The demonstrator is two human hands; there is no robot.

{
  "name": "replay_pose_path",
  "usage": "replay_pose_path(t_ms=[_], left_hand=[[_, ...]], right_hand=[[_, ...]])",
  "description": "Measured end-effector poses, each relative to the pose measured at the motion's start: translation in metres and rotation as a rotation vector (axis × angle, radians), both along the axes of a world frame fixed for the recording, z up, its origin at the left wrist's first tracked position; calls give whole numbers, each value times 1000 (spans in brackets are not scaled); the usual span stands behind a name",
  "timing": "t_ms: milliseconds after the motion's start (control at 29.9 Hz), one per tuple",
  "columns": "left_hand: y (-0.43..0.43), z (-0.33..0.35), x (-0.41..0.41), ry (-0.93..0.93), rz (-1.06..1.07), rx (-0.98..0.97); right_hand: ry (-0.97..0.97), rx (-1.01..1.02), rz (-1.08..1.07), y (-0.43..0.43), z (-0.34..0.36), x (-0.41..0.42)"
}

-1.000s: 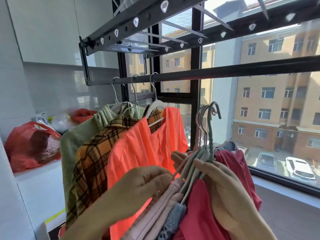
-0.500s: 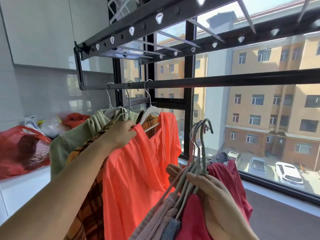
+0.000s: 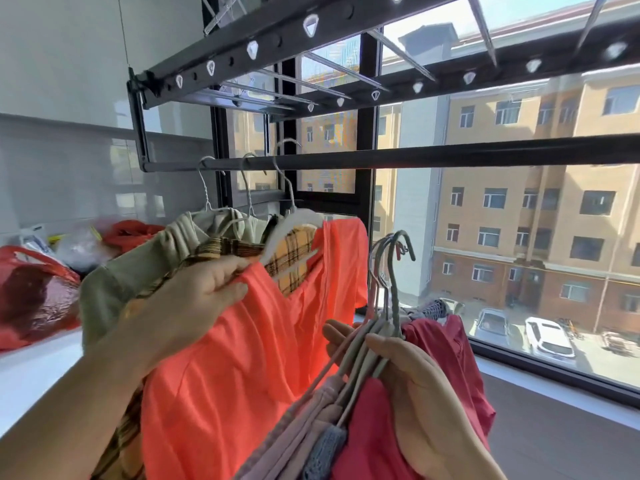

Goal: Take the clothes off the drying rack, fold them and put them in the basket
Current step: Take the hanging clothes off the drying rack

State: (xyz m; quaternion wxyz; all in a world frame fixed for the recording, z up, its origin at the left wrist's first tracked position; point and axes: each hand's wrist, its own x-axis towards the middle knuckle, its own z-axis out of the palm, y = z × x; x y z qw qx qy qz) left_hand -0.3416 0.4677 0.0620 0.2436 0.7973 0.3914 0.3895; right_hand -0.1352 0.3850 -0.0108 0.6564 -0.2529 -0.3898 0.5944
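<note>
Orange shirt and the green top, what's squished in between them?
The plaid shirt hangs between the orange shirt and the green top; the head view shows it.

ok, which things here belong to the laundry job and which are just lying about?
Job: rack rail, green garment, plaid shirt, orange top gripped by the left hand, hangers gripped by the right hand, crimson garment.
Lying about: red bag, clear bags on the white ledge.
</note>
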Motion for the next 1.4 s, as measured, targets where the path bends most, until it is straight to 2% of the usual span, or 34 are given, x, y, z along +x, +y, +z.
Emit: replay_pose_path(t_ms=[267,401,635,902,1003,1069,1103,1136,1203,1237,1303,1404], left_hand=[[-46,-49,-1,187,-144,33],[-45,-60,-6,199,-222,-80],[-47,-67,-14,168,-264,-107],[-26,-81,-40,145,-367,-141],[-16,-76,-48,163,-384,-181],[-2,-64,-53,127,-324,-120],[6,-54,-54,70,-256,-52],[16,-42,-54,1,-174,37],[42,-17,-53,-84,-4,250],[57,-5,-50,-60,80,342],[89,13,-43,30,215,431],[128,23,-31,190,294,326]], right_hand=[[25,-21,-1,9,-1,-8],[76,9,27,5,-3,-18],[218,-20,19,15,-8,-30],[206,6,14,28,-19,-52],[260,61,110,45,-27,-48],[136,119,173,53,-20,-48],[66,142,-13,58,-23,-50],[97,161,-43,68,-33,-37],[171,223,191,89,-50,-21],[183,234,264,97,-57,-17],[138,222,247,104,-59,-13],[172,160,267,115,-51,-10]])
